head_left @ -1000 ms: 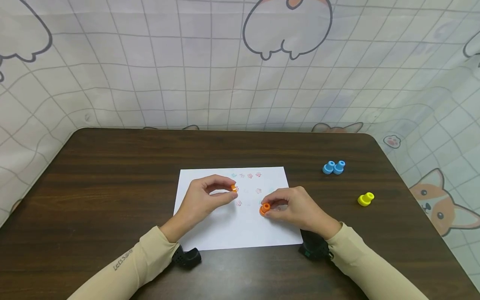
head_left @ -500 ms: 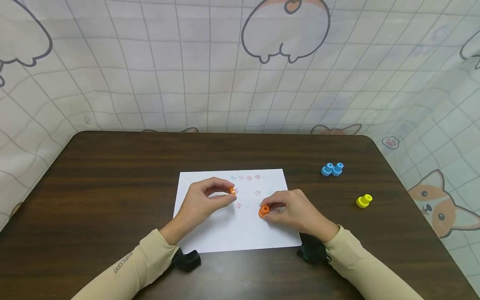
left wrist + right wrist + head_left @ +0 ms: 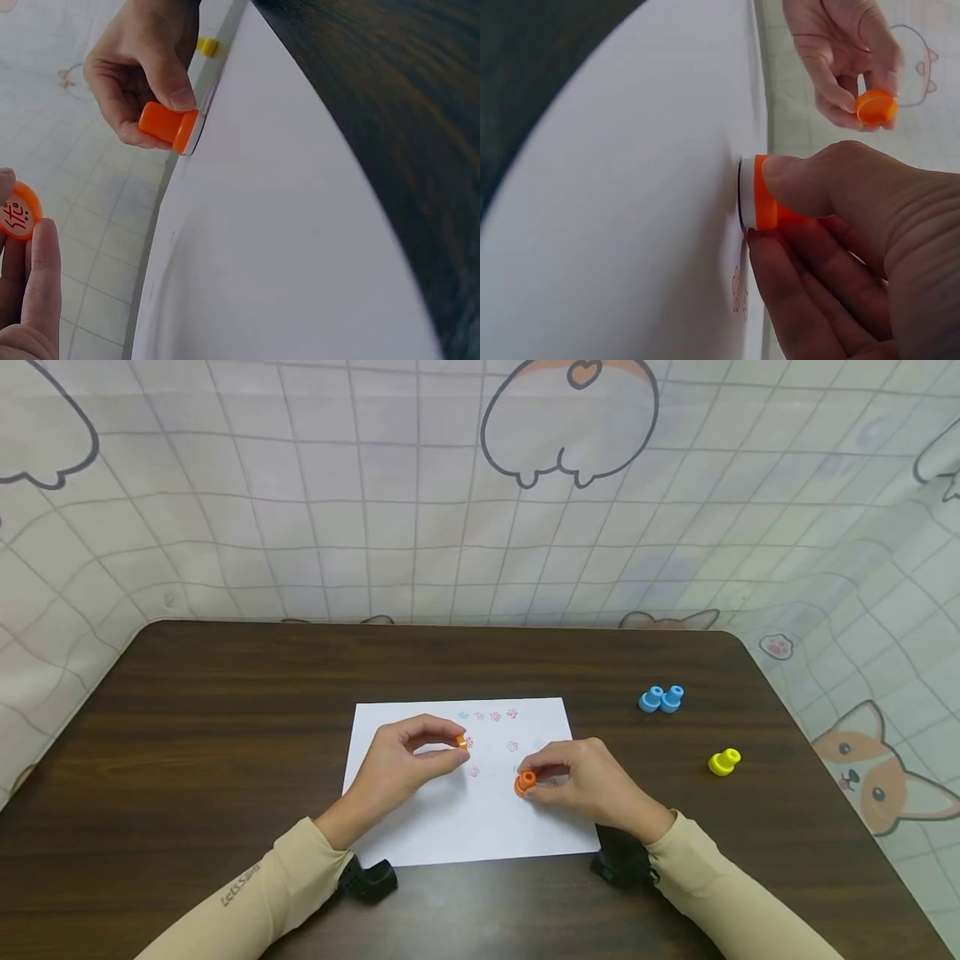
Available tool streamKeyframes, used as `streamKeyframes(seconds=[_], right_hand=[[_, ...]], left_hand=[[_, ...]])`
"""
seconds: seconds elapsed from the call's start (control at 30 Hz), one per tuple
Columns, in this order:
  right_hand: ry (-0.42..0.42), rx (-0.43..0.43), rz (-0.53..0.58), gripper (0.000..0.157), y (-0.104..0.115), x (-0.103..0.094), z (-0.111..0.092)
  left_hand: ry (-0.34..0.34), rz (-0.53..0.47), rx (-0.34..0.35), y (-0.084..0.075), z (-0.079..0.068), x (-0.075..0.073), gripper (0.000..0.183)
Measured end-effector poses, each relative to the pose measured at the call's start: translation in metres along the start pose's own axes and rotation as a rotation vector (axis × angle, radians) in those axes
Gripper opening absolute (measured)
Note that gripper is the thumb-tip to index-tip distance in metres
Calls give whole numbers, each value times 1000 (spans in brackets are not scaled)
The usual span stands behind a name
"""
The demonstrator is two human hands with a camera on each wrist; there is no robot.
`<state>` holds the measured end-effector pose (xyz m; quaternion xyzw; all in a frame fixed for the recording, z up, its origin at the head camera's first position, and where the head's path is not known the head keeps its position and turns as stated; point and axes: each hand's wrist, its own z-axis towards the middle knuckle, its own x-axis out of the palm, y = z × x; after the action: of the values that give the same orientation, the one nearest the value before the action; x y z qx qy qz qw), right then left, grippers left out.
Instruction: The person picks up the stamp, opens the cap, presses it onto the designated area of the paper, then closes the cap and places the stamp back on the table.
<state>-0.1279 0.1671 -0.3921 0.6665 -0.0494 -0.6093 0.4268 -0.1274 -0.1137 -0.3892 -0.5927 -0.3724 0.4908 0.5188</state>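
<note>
The right hand (image 3: 588, 778) pinches an orange stamp (image 3: 523, 783), base toward the paper (image 3: 487, 827); I cannot tell if they touch. The left hand (image 3: 405, 762) pinches an orange cap (image 3: 461, 742) above the paper, near printed marks (image 3: 473, 772). On the tabletop (image 3: 225, 710), at right, is a yellow stamp (image 3: 724, 762); farther, two blue stamps (image 3: 651, 699) side by side.

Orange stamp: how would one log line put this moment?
left hand: pinches orange cap; right hand: grips orange stamp at white paper; contact: unclear

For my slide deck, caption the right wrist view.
The right grip pinches an orange stamp close to white paper, the left grip an orange cap beyond.
</note>
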Motion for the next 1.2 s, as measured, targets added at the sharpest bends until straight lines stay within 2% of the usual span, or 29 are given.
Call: streamKeyframes(seconds=[0.13,0.47,0.63,0.9,1.2], right_hand=[[1,8,53,24,1,-4,0],[-90,4,97,28,6,-23,-6],[-120,43,143,30,4,-30,-8],[-127,70,269,30,2,-37,-10],[-150,71,332,29,3,-45,-13]], left_hand=[[-5,6,2,0,0,-1,29],[-3,-2,8,-3,-3,1,30],[-9,5,8,-4,-5,3,29],[-22,-27,47,-11,-5,3,29],[-25,-14,60,-18,-1,6,22]])
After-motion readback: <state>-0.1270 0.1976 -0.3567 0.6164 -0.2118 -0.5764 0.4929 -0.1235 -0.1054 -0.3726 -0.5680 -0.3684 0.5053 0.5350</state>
